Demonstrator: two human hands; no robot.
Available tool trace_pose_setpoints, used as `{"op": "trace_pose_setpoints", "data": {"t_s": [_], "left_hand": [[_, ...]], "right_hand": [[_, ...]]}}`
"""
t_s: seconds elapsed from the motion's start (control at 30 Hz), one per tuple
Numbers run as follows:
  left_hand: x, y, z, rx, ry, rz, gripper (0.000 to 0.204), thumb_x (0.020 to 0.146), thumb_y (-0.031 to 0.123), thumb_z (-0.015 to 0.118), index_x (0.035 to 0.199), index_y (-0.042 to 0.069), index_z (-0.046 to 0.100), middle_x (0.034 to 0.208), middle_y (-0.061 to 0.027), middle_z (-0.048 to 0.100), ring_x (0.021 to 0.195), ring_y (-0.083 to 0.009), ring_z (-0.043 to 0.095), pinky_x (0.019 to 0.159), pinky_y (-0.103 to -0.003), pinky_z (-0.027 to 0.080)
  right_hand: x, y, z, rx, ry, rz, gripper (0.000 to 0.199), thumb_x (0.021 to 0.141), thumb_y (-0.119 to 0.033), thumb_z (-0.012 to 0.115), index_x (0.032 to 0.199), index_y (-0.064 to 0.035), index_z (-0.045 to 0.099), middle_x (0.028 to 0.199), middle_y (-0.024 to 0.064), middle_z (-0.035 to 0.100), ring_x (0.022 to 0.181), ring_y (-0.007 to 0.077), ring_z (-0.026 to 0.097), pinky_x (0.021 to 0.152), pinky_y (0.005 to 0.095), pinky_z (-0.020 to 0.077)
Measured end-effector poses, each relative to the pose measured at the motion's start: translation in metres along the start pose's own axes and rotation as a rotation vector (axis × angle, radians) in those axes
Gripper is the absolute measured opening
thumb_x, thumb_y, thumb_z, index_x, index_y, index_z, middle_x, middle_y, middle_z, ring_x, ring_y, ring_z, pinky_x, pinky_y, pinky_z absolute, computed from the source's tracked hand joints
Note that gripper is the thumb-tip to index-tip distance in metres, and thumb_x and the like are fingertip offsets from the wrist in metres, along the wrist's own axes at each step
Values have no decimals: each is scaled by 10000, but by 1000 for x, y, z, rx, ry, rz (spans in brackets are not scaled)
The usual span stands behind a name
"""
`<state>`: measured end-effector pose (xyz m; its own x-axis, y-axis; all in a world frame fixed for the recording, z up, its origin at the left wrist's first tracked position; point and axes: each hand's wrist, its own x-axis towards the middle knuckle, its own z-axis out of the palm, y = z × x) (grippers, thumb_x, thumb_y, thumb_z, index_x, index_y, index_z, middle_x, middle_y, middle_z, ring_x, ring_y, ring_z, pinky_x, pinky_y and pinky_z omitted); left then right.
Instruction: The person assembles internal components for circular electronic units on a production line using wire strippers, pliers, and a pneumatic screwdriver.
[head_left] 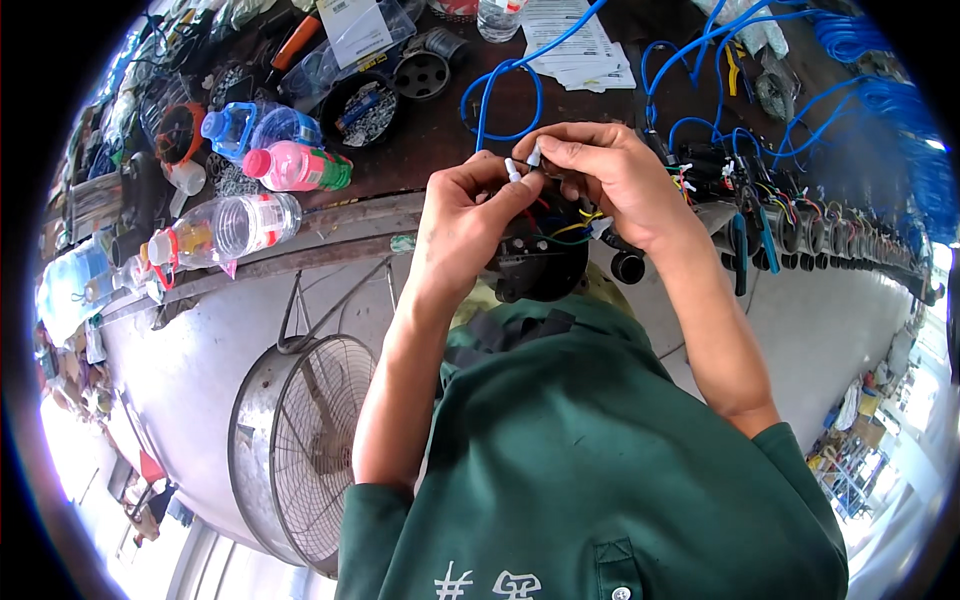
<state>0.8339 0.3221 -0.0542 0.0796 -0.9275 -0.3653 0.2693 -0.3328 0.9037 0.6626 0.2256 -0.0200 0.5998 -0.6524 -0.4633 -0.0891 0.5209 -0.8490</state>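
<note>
My left hand (465,215) is closed, its thumb and forefinger pinching a small white wire cap (513,170). My right hand (625,180) is also closed, holding a second white wire cap (534,157) between thumb and fingers. The two caps are close together, and the wires at them are mostly hidden by my fingers. Just below my hands, at the table's edge, is a round black housing (543,268) with yellow, green and red wires coming out of its top. A blue cable (484,110) runs down behind my fingers.
Bottles stand on the left, including a pink one (290,166). Behind them sits a black bowl of small metal parts (362,112). Blue-handled pliers (741,235) and a row of dark wired housings (830,235) line the right edge. Below left stands a large fan (318,440).
</note>
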Motion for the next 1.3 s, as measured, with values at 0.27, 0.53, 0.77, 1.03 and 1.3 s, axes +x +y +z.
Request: {"op": "trace_pose_setpoints", "data": {"t_s": [0.27, 0.53, 0.77, 1.03, 1.3], "left_hand": [[2, 6, 3, -115, -20, -16, 185, 989, 141, 719, 1047, -30, 756, 878, 18, 694, 771, -29, 572, 717, -203, 462], [6, 18, 6, -118, -77, 39, 230, 968, 40, 655, 1158, -73, 721, 1096, -108, 759, 943, -133, 707, 869, -275, 561], [11, 18, 3, -93, -164, 113, 277, 992, 41, 651, 1244, -69, 687, 1098, -143, 768, 970, -147, 719, 871, -278, 577], [11, 14, -5, -46, -249, 143, 284, 995, 63, 667, 1244, -73, 686, 1108, -165, 766, 995, -167, 729, 895, -297, 589], [10, 8, -12, -15, -265, 207, 248, 1012, 109, 678, 1167, -79, 722, 1100, -164, 770, 997, -174, 729, 879, -296, 586]], "right_hand": [[-64, -10, -87, -1262, 734, -444, 439, 1000, -328, 708, 1319, -30, 662, 1196, 185, 723, 1131, 331, 679, 953, 424, 537], [-189, 67, -217, -1300, 967, 521, 1136, 829, -778, 688, 1605, -32, 324, 1574, 285, 435, 1482, 450, 394, 1160, 681, 284], [-186, 69, -196, -1503, 898, 374, 1190, 762, -675, 817, 1631, -80, 264, 1519, 227, 486, 1405, 425, 469, 1113, 655, 327], [-198, 36, -191, -1359, 915, 73, 338, 911, -138, 657, 1224, -16, 630, 980, 224, 712, 950, 409, 695, 866, 473, 544], [-113, -6, -40, -928, 648, -422, 287, 980, -318, 754, 1011, -38, 697, 737, 67, 660, 660, 173, 591, 635, 359, 479]]}}
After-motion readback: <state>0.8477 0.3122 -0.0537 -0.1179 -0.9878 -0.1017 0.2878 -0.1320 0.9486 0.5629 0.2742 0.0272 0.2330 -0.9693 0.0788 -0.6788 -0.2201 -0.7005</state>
